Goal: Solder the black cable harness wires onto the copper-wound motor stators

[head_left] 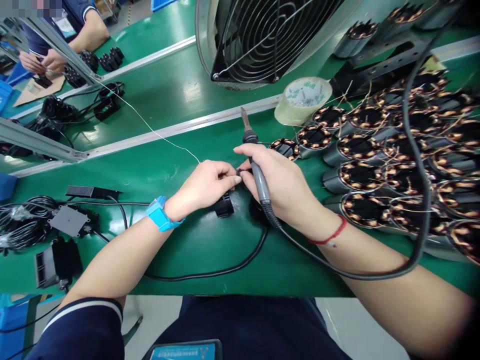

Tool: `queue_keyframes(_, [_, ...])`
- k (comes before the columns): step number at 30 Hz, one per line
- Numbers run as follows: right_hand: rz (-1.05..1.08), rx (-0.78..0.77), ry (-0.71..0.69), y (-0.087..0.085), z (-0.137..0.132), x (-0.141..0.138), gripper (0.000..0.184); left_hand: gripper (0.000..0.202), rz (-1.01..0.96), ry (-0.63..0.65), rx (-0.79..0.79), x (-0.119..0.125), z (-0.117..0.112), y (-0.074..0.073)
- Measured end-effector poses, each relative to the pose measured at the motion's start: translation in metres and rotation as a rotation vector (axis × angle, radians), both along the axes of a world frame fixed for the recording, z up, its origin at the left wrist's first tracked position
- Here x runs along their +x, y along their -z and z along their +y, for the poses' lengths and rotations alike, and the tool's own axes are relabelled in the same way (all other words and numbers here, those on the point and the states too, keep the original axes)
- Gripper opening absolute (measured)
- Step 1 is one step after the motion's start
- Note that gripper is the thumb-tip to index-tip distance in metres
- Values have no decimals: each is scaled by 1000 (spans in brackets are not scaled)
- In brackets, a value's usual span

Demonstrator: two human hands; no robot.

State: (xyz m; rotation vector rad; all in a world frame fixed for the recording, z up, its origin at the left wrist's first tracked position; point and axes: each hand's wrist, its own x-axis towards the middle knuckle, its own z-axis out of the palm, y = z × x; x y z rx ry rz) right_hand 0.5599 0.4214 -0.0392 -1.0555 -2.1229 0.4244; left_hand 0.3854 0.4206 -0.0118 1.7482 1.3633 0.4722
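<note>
My right hand [281,182] is closed round a soldering iron [258,175], its tip pointing up and away from me. The thumb and fingertips of my left hand [206,185] are pinched on a small dark part [239,172], which my right fingertips also touch. A thin silvery wire [153,131] runs from the upper left to behind my left hand; whether the fingers hold it is hidden. Just below my hands, a black plastic piece [224,206] lies on the green table [210,250]. Another black piece [258,210] with a thick cable sits partly under my right hand.
Several copper-wound motor stators [362,175] crowd the right side. A tape roll [303,100] and a large fan [273,35] stand behind. At left lie coiled black cables [28,222] and a grey box [69,221]. The iron's cord [375,275] crosses my right forearm. A co-worker's hands [43,62] show at upper left.
</note>
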Motion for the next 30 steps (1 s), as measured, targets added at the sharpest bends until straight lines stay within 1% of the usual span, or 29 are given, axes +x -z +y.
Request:
queue_keyframes(2, [-9,45,-24,-2,0,2,38,20,5,-53,98,-2,7,2])
queue_keyframes(5, [-4,108,-22,-7,-1,13,33,15,-18,-199,228,-13,24,8])
queue_keyframes(7, [33,109,48,-10,-3,23,29,16,7,-293,292,-24,38,12])
queue_keyframes(9, [62,80,145,-12,-2,33,30,18,88,-348,351,-37,51,14])
queue_keyframes(11, [38,61,233,-12,0,42,33,16,230,-407,451,-49,60,10])
queue_keyframes(13, [-56,59,265,-9,5,48,35,15,363,-486,584,-56,61,0])
queue_keyframes(14, [-113,59,263,-8,7,50,36,16,390,-521,632,-56,59,-7])
queue_keyframes(15, [-167,53,252,-6,9,52,37,21,373,-537,644,-55,56,-13])
queue_keyframes(16, [-214,37,236,-4,11,53,37,27,307,-526,606,-51,51,-20])
queue_keyframes(17, [-251,19,218,-2,12,54,36,32,203,-486,509,-46,45,-25])
queue_keyframes(18, [-274,5,202,-1,13,54,36,33,72,-426,357,-40,39,-28])
queue_keyframes(20, [-300,-7,179,1,13,51,37,27,-212,-307,-37,-25,25,-30])
queue_keyframes(21, [-301,-1,176,1,11,49,37,22,-342,-279,-222,-18,19,-29])
queue_keyframes(22, [-294,12,169,1,10,46,38,20,-452,-276,-374,-12,14,-26])
queue_keyframes(23, [-281,16,156,1,8,44,37,20,-543,-298,-472,-7,9,-23])
queue_keyframes(24, [-259,10,134,0,5,41,37,21,-612,-338,-513,-4,6,-20])
queue_keyframes(26, [-192,-34,61,-2,0,37,36,24,-669,-408,-493,0,2,-14])
queue_keyframes(28, [-111,-101,-18,-5,-5,36,36,24,-611,-423,-418,1,1,-8])
queue_keyframes(30, [-58,-140,-69,-8,-7,38,38,23,-458,-358,-310,2,-1,-6])
